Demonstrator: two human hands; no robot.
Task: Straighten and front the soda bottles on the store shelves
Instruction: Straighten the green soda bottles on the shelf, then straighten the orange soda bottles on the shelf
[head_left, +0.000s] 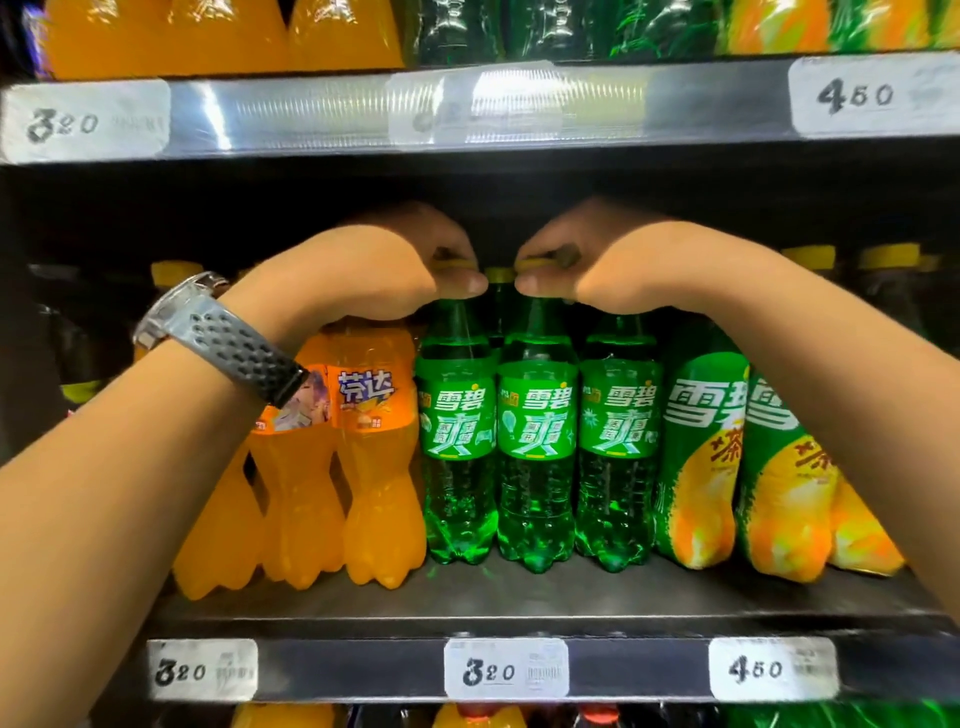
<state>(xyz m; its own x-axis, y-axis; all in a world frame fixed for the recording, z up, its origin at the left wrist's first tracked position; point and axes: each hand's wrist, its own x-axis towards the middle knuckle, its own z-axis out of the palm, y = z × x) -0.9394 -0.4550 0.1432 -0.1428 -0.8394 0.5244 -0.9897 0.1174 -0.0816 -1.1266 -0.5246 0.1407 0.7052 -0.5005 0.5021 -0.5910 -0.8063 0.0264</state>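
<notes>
Both forearms reach in over the middle shelf (519, 595) with wrists bent down. The left hand (395, 265), a watch (208, 322) on its wrist, has its grip clamped on the yellow cap of the leftmost green soda bottle (457, 431), and the right hand (597, 260) pinches the cap of the neighbouring green bottle (537, 441). These two stand upright and touching in the front row, just right of the orange bottles (374, 467).

The left grip (395, 270) covers most of the cap on one green bottle (457, 441); the right grip (597, 265) likewise hides the cap of the next bottle (535, 447). The left forearm (130, 493) masks much of an orange bottle (218, 545) at 9 o'clock. The upper bottles (208, 36) at 12 o'clock and the lower bottles (467, 717) at 6 o'clock are cropped. Glare blanks the tag (467, 106) at 12 o'clock.
</notes>
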